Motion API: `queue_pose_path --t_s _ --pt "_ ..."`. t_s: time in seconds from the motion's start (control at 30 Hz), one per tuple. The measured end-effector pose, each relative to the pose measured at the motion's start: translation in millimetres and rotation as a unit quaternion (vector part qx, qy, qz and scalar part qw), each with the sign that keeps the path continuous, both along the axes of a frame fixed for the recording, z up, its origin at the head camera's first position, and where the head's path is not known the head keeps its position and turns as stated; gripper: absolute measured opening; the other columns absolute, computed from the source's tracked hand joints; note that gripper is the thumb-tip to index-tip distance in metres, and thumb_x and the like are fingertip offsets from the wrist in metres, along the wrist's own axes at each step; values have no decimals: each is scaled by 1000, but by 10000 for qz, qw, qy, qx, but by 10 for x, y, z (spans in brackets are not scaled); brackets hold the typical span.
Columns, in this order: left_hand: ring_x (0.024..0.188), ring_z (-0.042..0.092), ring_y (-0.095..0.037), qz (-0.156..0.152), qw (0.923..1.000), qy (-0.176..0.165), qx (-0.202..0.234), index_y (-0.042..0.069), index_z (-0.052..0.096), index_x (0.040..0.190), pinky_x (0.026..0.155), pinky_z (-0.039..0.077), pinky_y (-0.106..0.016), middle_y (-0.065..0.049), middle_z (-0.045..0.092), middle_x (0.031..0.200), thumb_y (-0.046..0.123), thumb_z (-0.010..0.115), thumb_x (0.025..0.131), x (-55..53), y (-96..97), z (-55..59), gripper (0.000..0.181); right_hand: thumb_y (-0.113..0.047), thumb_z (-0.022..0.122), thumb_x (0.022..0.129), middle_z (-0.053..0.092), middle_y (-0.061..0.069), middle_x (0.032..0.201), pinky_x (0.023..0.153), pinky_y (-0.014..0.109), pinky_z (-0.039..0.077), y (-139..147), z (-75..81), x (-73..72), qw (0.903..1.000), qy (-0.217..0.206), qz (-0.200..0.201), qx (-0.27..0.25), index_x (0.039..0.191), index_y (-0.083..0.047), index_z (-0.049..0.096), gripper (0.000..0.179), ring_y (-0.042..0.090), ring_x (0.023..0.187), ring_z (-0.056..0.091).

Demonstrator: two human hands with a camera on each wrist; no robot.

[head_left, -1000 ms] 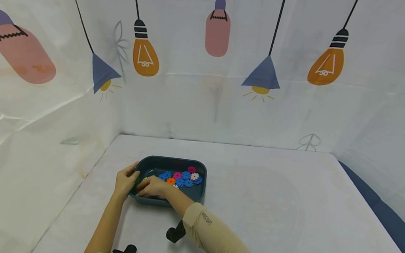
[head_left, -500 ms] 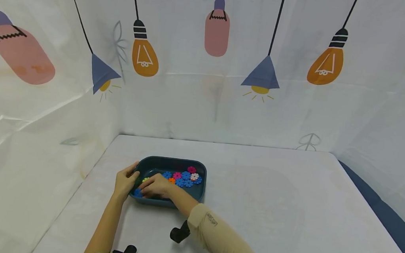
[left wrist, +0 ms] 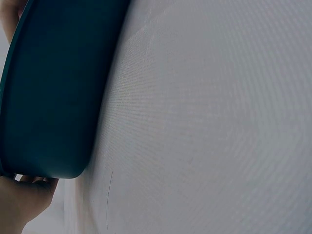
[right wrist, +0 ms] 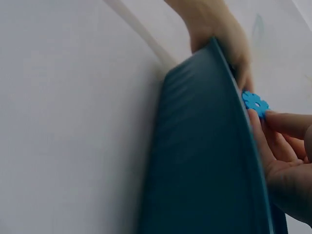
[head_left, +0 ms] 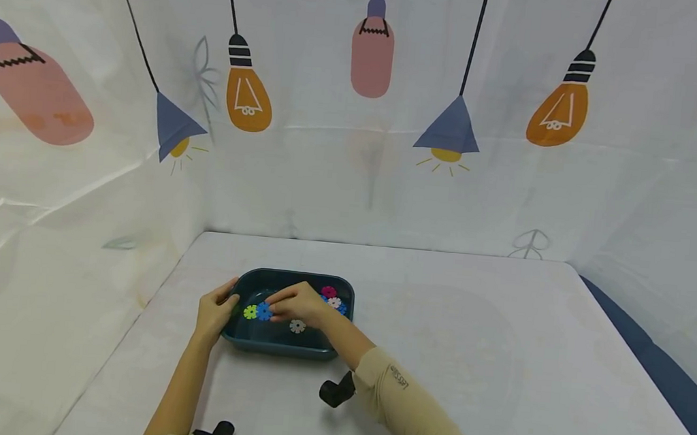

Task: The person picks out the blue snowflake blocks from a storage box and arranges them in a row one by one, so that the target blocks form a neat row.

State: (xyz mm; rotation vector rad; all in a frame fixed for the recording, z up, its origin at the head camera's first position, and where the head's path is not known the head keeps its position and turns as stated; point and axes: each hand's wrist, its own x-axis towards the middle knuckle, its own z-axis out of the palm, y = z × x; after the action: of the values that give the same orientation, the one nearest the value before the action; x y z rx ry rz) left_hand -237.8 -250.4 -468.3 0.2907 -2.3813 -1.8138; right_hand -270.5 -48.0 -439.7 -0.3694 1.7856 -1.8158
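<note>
A dark teal tray (head_left: 264,346) stands on the white table and holds several flower-shaped notched plastic discs. My left hand (head_left: 213,313) grips the tray's left end, its thumb at the rim. Over the tray, my right hand (head_left: 301,304) pinches a blue notched disc (right wrist: 256,103) between thumb and fingers. A yellow-green disc (head_left: 250,311) lies just left of it in the head view. Farther right are a greyish-white disc (head_left: 297,326), a magenta disc (head_left: 328,291) and a white disc (head_left: 334,302). My right hand hides other discs. The left wrist view shows mainly the tray's outer wall (left wrist: 53,97).
The white table top (head_left: 467,350) extends to the right of the tray. A white sheet (head_left: 326,188) printed with lamps and bulbs hangs behind and at the sides. Black wrist cameras sit on both forearms, the right one (head_left: 337,389) close to the tray's near side.
My right hand has moved from the tray's near left corner up and to the right, now with the blue disc pinched. The left hand and tray have stayed in place.
</note>
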Motion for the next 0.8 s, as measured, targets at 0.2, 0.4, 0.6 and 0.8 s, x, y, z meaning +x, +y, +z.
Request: queue_pose_path --t_s 0.2,0.4,0.6,0.8 --pt "133 37 -30 -18 9999 -65 -84 0 41 140 104 35 -28 -20 37 145 3 47 95 10 -5 10 45 6 60 87 67 20 101 86 42 52 278 85 -41 9997 22 -142 -180 112 12 62 26 24 85 69" --pt "133 37 -30 -39 9999 -104 -89 1 40 141 100 37 -25 -21 37 145 4 46 96 32 -4 14 45 4 58 89 64 21 109 87 40 51 620 162 -32 9985 111 -450 -296 115 13 60 28 18 80 69" --pt "133 37 -32 -21 10000 -76 -46 0 40 141 107 32 -42 -22 37 145 3 46 96 32 4 8 45 4 56 90 65 20 108 82 34 54 1032 220 -30 9950 352 -857 -363 118 16 56 30 15 81 68" --pt "132 38 -31 24 10000 -13 -70 0 41 140 107 33 -41 -21 38 144 3 47 96 18 15 4 45 6 54 90 65 17 105 79 29 55 1448 138 -79 9875 163 -1472 -534 119 18 53 32 16 83 68"
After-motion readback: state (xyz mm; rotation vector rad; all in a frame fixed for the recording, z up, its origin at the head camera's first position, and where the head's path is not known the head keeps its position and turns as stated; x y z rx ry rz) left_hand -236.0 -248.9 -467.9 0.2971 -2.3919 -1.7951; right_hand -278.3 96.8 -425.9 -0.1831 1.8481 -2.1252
